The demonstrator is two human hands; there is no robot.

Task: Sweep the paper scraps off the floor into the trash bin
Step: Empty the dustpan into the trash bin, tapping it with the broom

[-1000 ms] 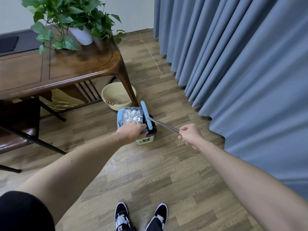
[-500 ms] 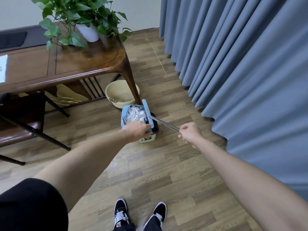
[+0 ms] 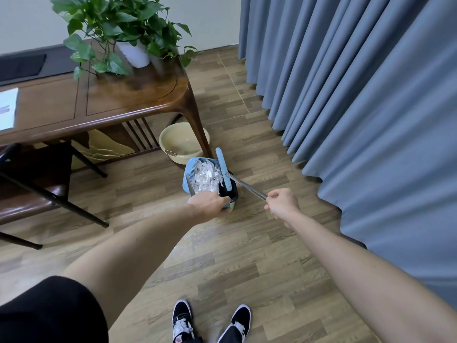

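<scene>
item 1: pair of black-and-white sneakers (image 3: 184, 320), lower edge of view, standing on wood-plank floor (image 3: 222, 268).
item 2: black sleeve (image 3: 49, 310), lower left, on the left arm.
item 3: left hand (image 3: 207, 203), reaching forward, fingers curled around the near end of the dustpan's grip (exact hold partly hidden by the back of the hand).
item 4: right hand (image 3: 283, 205), fingers clenched around the metal broom handle (image 3: 246, 185), which slants down and left toward the bin.
item 5: trash bin (image 3: 231, 196), small, dark liner inside, pale body, on the floor just past the left hand.
item 6: light blue dustpan (image 3: 189, 169), held over the bin's left side; paper scraps (image 3: 206, 175), white, heaped in the pan and beside the bin's opening.
item 7: light blue broom head (image 3: 223, 169), lying across the bin's right part, against the scraps.
item 8: cream basin (image 3: 181, 144), on the floor behind the bin, beside the worktop leg.
item 9: dark wooden worktop (image 3: 99, 105), left; potted plant (image 3: 123, 28) in a white pot at its far corner.
item 10: grey-blue curtain (image 3: 358, 95), right side, hanging to the floor.
</scene>
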